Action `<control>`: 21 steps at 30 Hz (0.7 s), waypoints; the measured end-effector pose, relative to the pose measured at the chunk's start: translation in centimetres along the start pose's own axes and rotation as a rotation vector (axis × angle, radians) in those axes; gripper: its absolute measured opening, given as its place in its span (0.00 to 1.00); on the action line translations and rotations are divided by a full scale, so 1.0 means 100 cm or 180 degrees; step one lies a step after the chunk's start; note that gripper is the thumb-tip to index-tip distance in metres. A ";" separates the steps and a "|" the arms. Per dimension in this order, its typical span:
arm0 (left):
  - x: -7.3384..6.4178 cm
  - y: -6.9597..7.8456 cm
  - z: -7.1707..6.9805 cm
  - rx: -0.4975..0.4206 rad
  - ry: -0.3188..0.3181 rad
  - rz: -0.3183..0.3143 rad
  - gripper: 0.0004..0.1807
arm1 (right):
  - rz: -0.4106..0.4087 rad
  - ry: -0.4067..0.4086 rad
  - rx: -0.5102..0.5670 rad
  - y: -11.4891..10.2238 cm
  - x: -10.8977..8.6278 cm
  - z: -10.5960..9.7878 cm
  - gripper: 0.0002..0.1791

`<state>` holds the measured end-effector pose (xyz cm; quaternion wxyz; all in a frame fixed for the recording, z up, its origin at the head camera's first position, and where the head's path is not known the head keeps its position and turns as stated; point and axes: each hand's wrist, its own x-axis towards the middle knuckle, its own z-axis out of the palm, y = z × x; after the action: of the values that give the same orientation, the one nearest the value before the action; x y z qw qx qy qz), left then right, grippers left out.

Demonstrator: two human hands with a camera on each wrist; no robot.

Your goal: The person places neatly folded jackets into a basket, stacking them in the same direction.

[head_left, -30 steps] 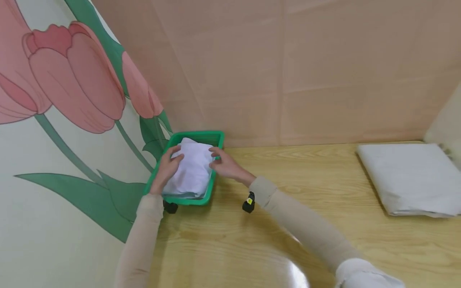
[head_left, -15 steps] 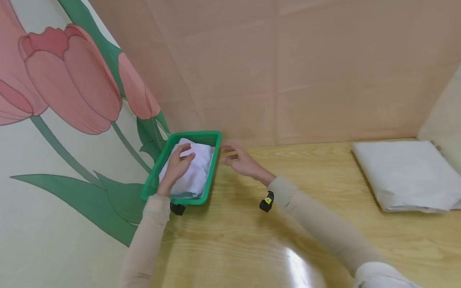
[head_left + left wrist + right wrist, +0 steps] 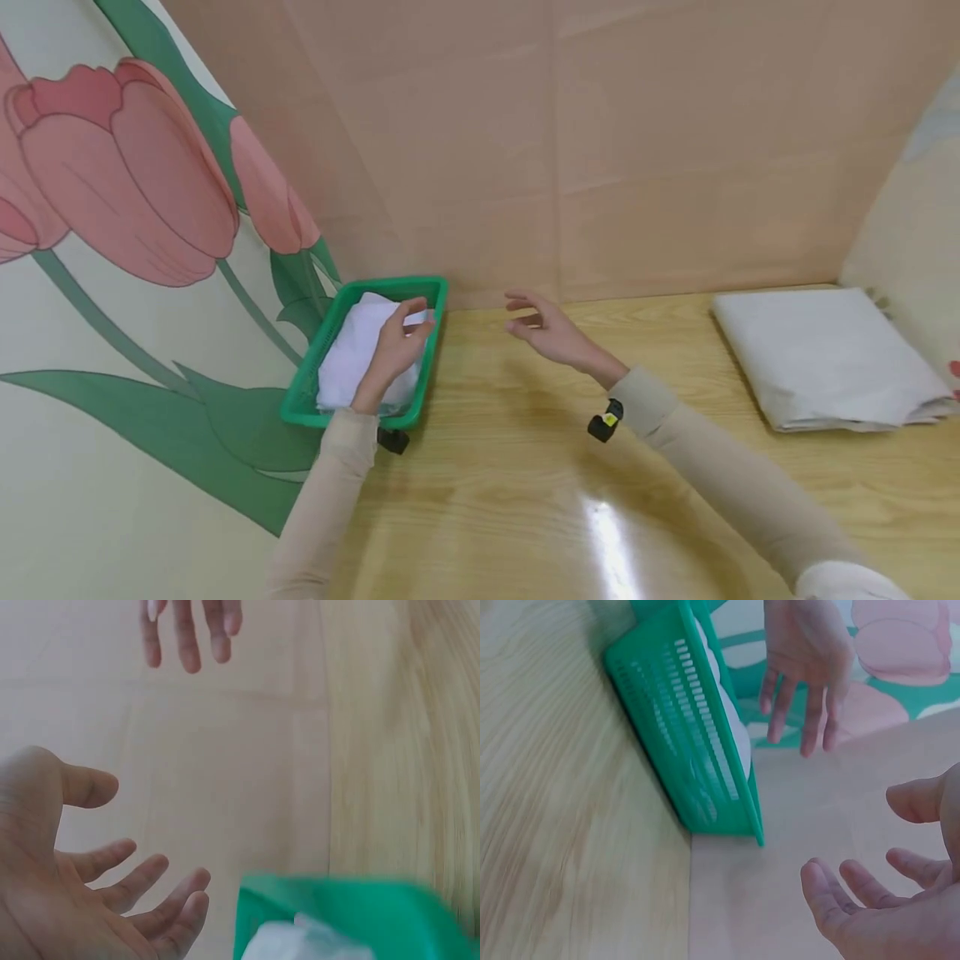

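A green plastic basket (image 3: 682, 735) with a smooth rolled rim and rows of small slots in its side walls stands on the table (image 3: 480, 508), close to the painted wall. Inside it lies the white cloth (image 3: 348, 350), soft, folded into a rounded oblong with gentle creases. The left hand (image 3: 396, 346) hovers above the cloth, fingers and thumb apart and loosely bent, gripping nothing. The right hand (image 3: 557, 329) hangs in the air to the right of the basket, well apart from it, its fingers relaxed and parted from the thumb, holding nothing. The table has glossy, pale wood grain. At the far right rests a flat, stiffer-looking folded white sheet (image 3: 821, 354), its layered edges showing. Behind hangs a matt, pinkish-brown backdrop (image 3: 660, 167) marked with straight fold lines
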<state>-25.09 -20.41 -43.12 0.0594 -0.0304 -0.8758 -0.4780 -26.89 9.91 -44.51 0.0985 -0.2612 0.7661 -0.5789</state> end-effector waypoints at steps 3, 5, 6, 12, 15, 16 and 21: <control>0.000 0.008 0.011 -0.0001 -0.0051 0.0028 0.28 | 0.0042 0.0060 -0.0083 0.005 -0.010 -0.017 0.34; 0.000 0.013 0.018 -0.0004 -0.0076 0.0049 0.29 | 0.0066 0.0115 -0.0125 0.009 -0.016 -0.028 0.34; 0.000 0.015 0.022 -0.0002 -0.0085 0.0061 0.29 | 0.0068 0.0139 -0.0130 0.011 -0.019 -0.034 0.34; 0.001 0.024 0.039 -0.0097 -0.0197 0.0156 0.28 | 0.0122 0.0288 -0.0199 0.021 -0.037 -0.062 0.35; 0.002 0.028 0.048 -0.0214 -0.0224 0.0213 0.28 | 0.0175 0.0363 -0.0255 0.025 -0.048 -0.076 0.36; 0.002 0.030 0.051 -0.0263 -0.0229 0.0231 0.28 | 0.0191 0.0393 -0.0274 0.027 -0.052 -0.081 0.36; 0.004 0.040 0.069 -0.0335 -0.0234 0.0276 0.28 | 0.0278 0.0542 -0.0371 0.033 -0.072 -0.103 0.38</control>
<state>-25.54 -12.46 -43.44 0.0462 -0.0889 -0.8490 -0.5188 -26.43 22.89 -45.54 0.0428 -0.1827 0.8147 -0.5487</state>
